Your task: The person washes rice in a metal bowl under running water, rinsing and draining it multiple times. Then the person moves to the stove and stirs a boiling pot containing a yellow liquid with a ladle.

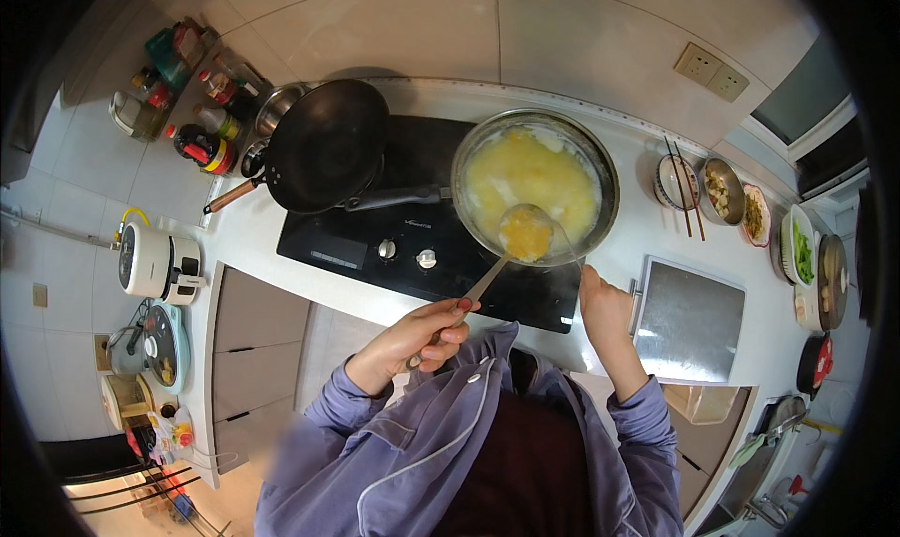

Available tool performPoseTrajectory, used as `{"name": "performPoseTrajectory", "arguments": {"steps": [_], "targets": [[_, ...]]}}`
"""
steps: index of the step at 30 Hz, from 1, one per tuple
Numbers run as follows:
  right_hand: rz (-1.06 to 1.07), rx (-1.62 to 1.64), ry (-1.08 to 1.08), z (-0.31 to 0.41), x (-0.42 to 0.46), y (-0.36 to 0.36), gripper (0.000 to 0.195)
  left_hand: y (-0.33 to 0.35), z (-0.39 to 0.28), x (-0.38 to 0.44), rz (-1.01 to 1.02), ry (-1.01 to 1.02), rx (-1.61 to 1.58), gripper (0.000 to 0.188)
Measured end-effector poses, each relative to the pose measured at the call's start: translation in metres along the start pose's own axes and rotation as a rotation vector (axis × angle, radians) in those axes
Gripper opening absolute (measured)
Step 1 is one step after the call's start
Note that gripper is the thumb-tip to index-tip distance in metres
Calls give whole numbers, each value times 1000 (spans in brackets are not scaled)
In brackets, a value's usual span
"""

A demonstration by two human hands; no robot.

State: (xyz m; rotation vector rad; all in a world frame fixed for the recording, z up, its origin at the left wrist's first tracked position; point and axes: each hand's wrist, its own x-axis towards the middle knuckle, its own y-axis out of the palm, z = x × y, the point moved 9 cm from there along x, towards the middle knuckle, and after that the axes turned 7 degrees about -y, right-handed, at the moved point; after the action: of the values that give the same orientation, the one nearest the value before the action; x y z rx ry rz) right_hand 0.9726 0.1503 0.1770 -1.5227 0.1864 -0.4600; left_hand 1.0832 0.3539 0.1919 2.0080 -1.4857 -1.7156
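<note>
My left hand (430, 334) grips the long handle of a metal ladle (485, 281). Soft, lumpy yellow food (529, 236) fills the ladle's bowl, which is over the near side of a metal frying pan (610, 198). Pale yellow liquid with whitish foam (527, 168) covers the pan's inside. At the pan's near right rim, my right hand (606, 306) is closed around a thin utensil (571, 247) that reaches in toward the ladle; its far end is hard to make out. The pan rests on a black glass cooktop (330, 231), its dark handle (397, 198) pointing left.
A dark wok (327, 146) stands left of the pan, near several sauce bottles (204, 150). To the right are chopsticks (683, 185) across a bowl (668, 189), a metal bowl of chopped food (722, 192), a dish (756, 217), green vegetables (801, 248) and a grey rectangular panel (692, 319).
</note>
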Motion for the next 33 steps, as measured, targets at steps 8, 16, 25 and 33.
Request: {"name": "performPoseTrajectory", "arguments": {"steps": [8,16,25,33], "targets": [[31,29,-14,5,-2,1,7,2,-5,2,-8,7,27,34],[71,50,-81,13,-4,15,8,2,-6,4,-14,5,30,33],[1,128,-82,22,3,6,7,1,-6,7,12,10,-9,33],[21,142,-87,20,-1,3,6,-1,-6,6,16,20,-26,33]]}}
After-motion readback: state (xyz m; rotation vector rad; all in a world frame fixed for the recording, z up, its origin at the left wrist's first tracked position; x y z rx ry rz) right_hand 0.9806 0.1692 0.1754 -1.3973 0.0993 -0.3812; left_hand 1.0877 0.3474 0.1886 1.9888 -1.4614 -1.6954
